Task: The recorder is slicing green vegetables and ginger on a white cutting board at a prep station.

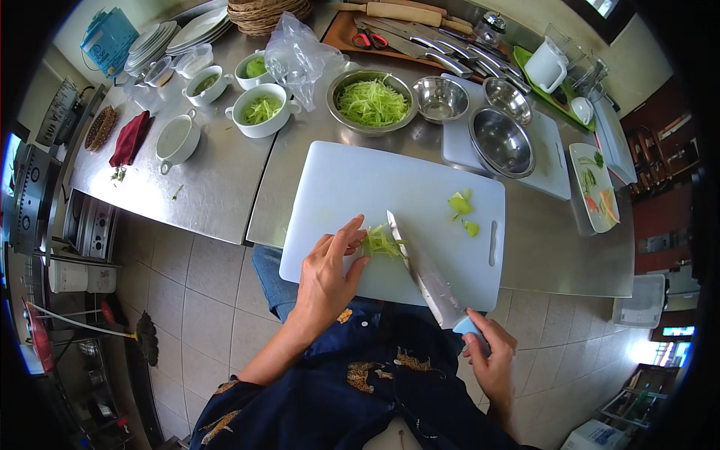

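On a white plastic cutting board (349, 180) lies a small heap of green vegetable shreds (380, 243). My left hand (335, 261) is at the heap's left side, fingers spread and fingertips near or on the shreds; whether it grips any cannot be told. My right hand (488, 346) holds a chef's knife (430, 281) by its light blue handle, the blade slanting up and left along the heap's right side. A few green offcuts (460, 203) lie towards the board's right. Beyond the board stands a steel bowl (372, 128) filled with green shreds.
Several steel bowls (502, 142) stand behind, one on a second white board (548, 152). White handled bowls (263, 132) and a dark red cloth (130, 140) are at left. Knives and red-handled scissors (369, 40) lie on a brown tray. A white plate (585, 169) with cut vegetables is at right.
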A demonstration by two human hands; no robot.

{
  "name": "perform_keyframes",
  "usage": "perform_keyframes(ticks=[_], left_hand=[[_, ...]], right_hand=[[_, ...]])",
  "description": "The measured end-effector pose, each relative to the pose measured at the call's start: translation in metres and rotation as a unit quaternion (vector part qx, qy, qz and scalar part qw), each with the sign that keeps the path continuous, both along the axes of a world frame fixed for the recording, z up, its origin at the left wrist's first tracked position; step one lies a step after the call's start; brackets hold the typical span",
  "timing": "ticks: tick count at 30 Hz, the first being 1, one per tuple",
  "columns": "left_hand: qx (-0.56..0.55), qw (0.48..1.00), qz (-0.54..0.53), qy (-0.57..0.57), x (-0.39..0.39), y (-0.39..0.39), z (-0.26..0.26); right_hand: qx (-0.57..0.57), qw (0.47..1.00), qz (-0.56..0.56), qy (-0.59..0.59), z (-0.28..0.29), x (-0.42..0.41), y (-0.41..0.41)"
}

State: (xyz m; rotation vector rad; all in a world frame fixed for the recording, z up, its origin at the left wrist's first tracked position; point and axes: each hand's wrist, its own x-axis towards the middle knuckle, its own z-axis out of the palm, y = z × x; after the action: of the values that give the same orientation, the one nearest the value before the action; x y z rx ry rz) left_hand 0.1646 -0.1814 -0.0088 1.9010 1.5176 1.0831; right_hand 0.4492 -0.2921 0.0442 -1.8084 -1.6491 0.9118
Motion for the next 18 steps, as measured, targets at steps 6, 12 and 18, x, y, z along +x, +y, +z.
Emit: perform_keyframes(ticks=[6,12,18], left_hand=[[-0.017,0.999,0.017,-0.041,0.004,-0.001,-0.001],[-0.032,0.997,0.042,-0.06,0.006,0.0,0.003],[-0.019,0.997,0.042,-0.062,0.005,-0.002,-0.001]], right_hand=[[0.014,0.999,0.048,0.005,-0.011,-0.008,0.006],[-0.009,0.996,0.077,0.041,-0.011,-0.014,0.012],[-0.08,0.987,0.07,0.123,-0.01,-0.012,0.018]])
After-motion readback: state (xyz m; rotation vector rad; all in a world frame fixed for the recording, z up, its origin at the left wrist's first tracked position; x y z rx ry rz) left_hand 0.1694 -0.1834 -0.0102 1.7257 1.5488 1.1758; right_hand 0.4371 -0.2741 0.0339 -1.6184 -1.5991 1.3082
